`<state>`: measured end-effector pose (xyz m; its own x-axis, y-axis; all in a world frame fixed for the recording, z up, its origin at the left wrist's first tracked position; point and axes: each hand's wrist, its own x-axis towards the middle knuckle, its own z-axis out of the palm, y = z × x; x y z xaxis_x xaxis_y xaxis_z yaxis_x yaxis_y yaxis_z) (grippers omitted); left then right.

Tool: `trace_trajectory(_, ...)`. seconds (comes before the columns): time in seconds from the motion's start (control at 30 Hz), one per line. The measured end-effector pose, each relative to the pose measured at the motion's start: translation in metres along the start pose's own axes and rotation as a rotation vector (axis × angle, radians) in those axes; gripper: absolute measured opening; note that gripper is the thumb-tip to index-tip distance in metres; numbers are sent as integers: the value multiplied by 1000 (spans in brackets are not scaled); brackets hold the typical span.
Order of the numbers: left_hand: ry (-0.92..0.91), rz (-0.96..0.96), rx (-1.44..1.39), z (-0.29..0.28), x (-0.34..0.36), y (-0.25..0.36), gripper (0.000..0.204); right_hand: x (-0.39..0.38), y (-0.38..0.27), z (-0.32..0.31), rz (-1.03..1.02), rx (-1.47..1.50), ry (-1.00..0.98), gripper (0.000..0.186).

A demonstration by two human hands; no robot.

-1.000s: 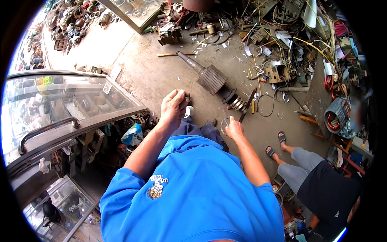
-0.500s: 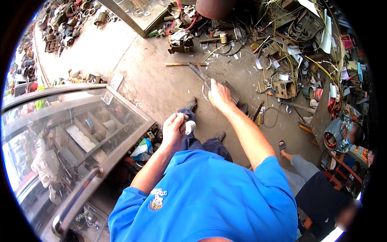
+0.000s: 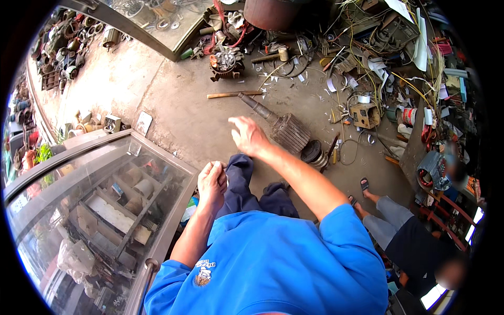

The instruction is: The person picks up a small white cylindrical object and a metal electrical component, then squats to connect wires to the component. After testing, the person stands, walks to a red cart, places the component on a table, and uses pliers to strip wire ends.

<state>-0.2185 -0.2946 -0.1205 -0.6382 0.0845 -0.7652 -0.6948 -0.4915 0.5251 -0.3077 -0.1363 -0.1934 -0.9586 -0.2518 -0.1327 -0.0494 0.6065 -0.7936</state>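
Observation:
My left hand (image 3: 212,185) is closed in front of my dark trousers (image 3: 237,184), its fingers pressed together. Whatever it may grip is hidden. My right hand (image 3: 248,137) hovers ahead of it and to the right, fingers partly bent and apart, with nothing visible in them. Just beyond the right hand, a motor rotor (image 3: 292,133) with a ribbed metal body lies on the concrete floor, its stepped shaft (image 3: 257,106) pointing far left. Close to the shaft's tip lies a wooden stick (image 3: 234,95).
A glass-sided cabinet (image 3: 118,197) with metal parts inside stands at left. Cables, scraps and a metal box (image 3: 365,115) crowd the right. A finned motor housing (image 3: 227,62) holding gloves sits ahead, near a reddish drum (image 3: 270,14). Another person (image 3: 420,247) is at lower right.
My right hand has moved left and back from the rotor's shaft, uncovering the rotor. The white piece by my left hand no longer shows, and that hand has moved slightly left and nearer.

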Motion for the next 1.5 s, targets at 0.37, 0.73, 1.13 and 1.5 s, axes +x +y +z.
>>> trace_trajectory(0.37,-369,-205,19,81,20,20,20,-132,-42,-11,48,508,145,17)
trace_trajectory(0.73,-463,284,230,164,38,39,22,-202,-33,-31,246,-85,376,24)
trace_trajectory(1.13,-1167,312,1104,201,-73,-74,30,-347,-51,-102,306,574,1250,22)
trace_trajectory(1.5,-1511,-138,1122,226,-145,-195,56,-453,-64,-119,-44,1385,1376,23)
